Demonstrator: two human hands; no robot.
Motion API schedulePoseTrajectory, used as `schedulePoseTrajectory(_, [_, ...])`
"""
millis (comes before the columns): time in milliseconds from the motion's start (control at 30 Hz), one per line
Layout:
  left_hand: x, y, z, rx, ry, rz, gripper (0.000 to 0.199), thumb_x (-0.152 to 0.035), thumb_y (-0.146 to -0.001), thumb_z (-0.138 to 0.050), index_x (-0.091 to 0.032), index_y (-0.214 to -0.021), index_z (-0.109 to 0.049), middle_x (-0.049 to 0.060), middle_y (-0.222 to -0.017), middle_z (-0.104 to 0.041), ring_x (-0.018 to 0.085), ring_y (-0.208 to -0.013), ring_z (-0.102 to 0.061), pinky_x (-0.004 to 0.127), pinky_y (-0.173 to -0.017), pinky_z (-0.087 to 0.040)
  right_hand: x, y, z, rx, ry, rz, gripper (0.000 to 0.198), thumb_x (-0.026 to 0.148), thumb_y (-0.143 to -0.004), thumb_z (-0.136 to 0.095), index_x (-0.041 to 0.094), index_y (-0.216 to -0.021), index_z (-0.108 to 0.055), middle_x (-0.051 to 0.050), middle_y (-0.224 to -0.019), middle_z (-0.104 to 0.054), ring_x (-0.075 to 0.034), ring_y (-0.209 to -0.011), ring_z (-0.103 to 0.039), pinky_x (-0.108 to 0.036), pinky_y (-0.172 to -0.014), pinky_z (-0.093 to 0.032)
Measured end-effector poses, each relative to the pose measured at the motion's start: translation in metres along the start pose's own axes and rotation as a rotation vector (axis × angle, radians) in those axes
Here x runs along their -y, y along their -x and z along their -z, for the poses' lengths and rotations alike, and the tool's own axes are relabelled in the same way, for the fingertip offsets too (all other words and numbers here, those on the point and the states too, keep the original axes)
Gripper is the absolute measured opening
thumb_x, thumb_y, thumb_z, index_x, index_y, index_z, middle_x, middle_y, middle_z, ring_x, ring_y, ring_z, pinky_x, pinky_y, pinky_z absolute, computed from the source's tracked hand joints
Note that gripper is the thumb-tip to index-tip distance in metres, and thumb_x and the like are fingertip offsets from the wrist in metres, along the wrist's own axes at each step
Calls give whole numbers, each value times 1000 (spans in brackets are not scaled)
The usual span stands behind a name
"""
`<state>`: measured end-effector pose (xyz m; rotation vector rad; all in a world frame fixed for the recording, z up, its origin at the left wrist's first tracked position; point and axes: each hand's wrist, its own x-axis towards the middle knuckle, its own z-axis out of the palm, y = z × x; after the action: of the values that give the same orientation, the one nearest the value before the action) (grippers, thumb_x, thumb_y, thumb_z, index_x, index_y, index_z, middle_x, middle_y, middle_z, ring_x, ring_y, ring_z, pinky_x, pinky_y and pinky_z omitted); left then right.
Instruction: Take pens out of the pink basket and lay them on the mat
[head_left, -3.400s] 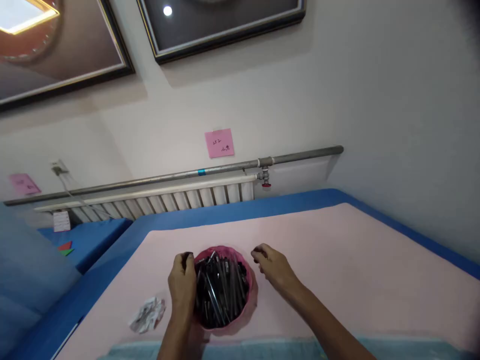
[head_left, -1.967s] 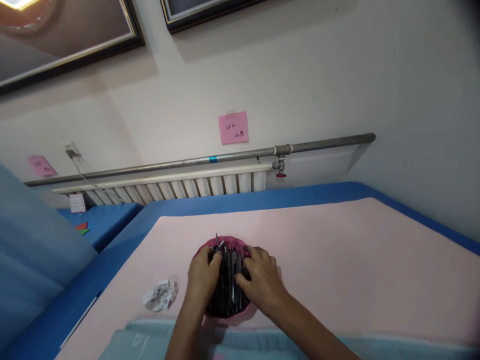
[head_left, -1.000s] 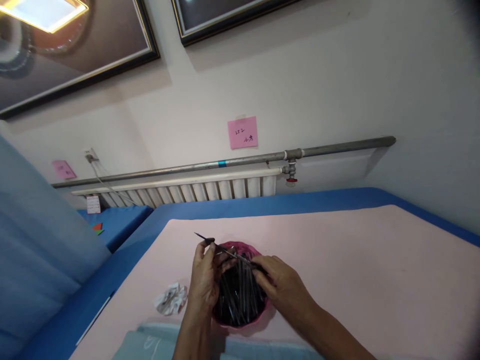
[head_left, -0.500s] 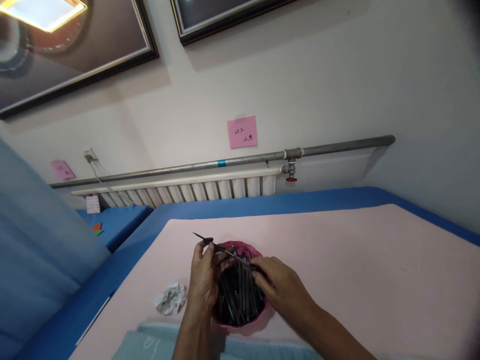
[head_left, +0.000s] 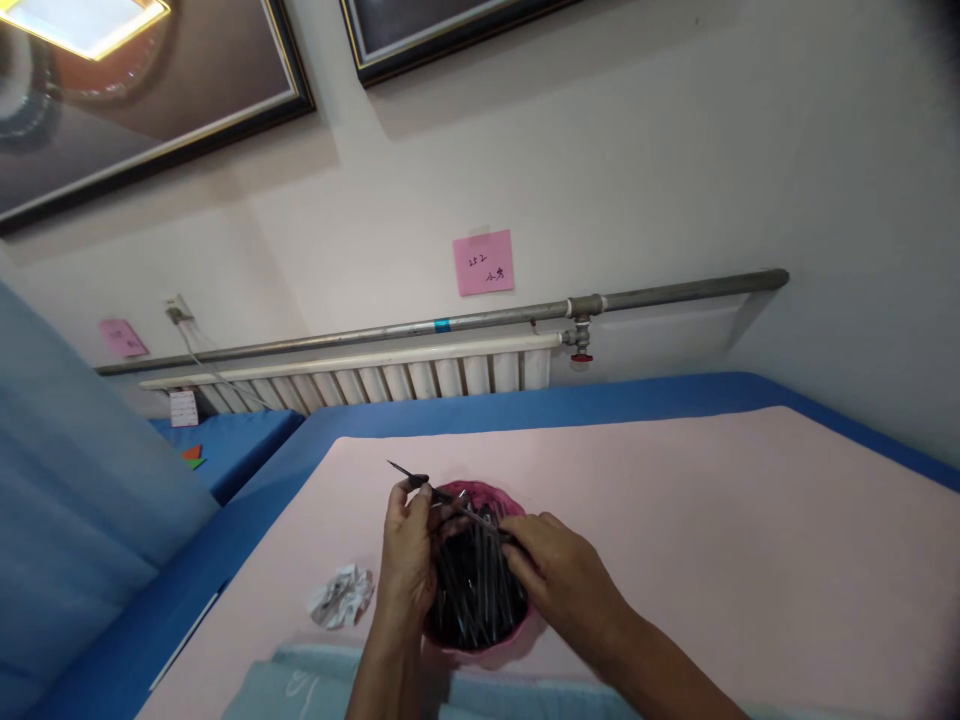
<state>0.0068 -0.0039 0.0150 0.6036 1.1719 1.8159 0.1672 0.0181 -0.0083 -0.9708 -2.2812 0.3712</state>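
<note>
A thin dark pen-like rod (head_left: 471, 513) slants across above a pink basket (head_left: 480, 658), its pointed tip up at the left. My left hand (head_left: 409, 550) pinches it near that tip, thumb and fingers closed around a darker part. On the lower right end the fingers of my right hand (head_left: 559, 570) are closed, hiding that end. Beneath both hands the basket holds many slim clear and black tubes (head_left: 484, 590), lying lengthwise. Dark smudges show on the fingers of my left hand.
A crumpled white tissue (head_left: 343, 597) lies left of the basket on the pink sheet (head_left: 675, 540). Folded light-blue cloth (head_left: 315, 680) is at the near edge. Behind the blue bed edge (head_left: 600, 393) are a radiator (head_left: 420, 380) and a metal pipe (head_left: 675, 295). A blue curtain (head_left: 67, 500) hangs left.
Both hands stay almost in place, still closed on the rod. The view has shifted very slightly.
</note>
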Motion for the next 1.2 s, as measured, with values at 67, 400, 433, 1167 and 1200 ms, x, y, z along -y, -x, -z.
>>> schedulePoseTrajectory(67, [1, 1, 0, 58, -23, 18, 25, -30, -72, -60, -20, -89, -45, -1, -69, -59, 14, -63, -62, 27, -57, -51, 1, -1, 0, -17, -66, -35, 20, 17, -81, -45, 21, -92, -60, -4, -84, -65, -19, -79, -57, -31, -70, -43])
schedulePoseTrajectory(400, [21, 21, -17, 480, -154, 261, 24, -28, -70, -64, -14, -89, -58, 3, -78, -61, 13, -68, -59, 24, -57, -50, 5, -5, 6, -111, -405, -236, 9, 23, -73, -48, 20, -76, -57, 3, -66, -61, -13, -62, -56, -22, -57, -43])
schedulePoseTrajectory(433, [23, 22, -19, 475, -135, 273, 23, -28, -70, -64, -14, -88, -58, 3, -78, -61, 13, -68, -59, 24, -58, -50, 5, -5, 6, -107, -398, -228, 9, 23, -73, -49, 20, -75, -57, 3, -66, -61, -13, -63, -55, -22, -57, -42])
schedulePoseTrajectory(1167, [14, 9, -8, 162, -149, 258, 28, -16, -69, -61, -19, -96, -59, 6, -86, -60, 15, -74, -57, 29, -55, -54, -9, -10, -2, 141, 336, -100, 24, 6, -70, -46, 15, -84, -64, -18, -106, -57, -28, -85, -52, -40, -71, -40])
schedulePoseTrajectory(1200, [14, 10, -8, 169, -150, 258, 26, -15, -69, -61, -18, -94, -59, 6, -86, -60, 15, -73, -57, 29, -56, -54, -9, -11, -2, 145, 330, -105, 24, 6, -70, -46, 15, -84, -63, -17, -104, -57, -28, -84, -52, -39, -71, -40])
